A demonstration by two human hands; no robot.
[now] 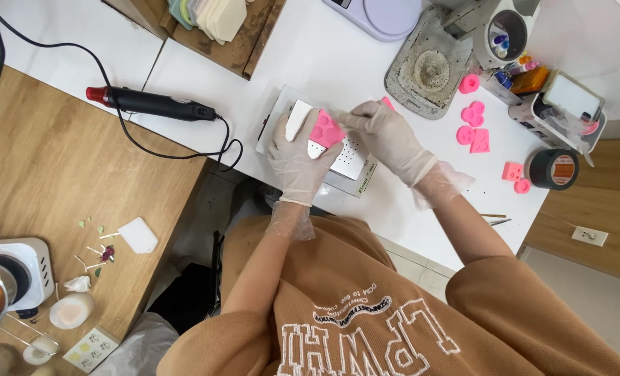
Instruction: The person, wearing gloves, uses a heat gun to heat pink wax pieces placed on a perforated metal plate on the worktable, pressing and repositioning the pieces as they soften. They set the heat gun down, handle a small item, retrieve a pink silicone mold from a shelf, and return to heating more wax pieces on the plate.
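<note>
A pink mould [326, 129] is held in the closed grip of the left hand [297, 159] above the white tabletop [205, 83]. A thin stick [343, 113] is pinched by the right hand [386, 136] and pressed against it.

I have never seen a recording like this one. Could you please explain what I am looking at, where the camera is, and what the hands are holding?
The single picture comes from a camera on the person's head, looking down. Both hands wear thin clear gloves. The left hand holds a pink mould with a white piece over a small white perforated box. The right hand works at the mould with a thin tool. On the white table lie more pink moulds, a black heat gun and a roll of tape.
</note>
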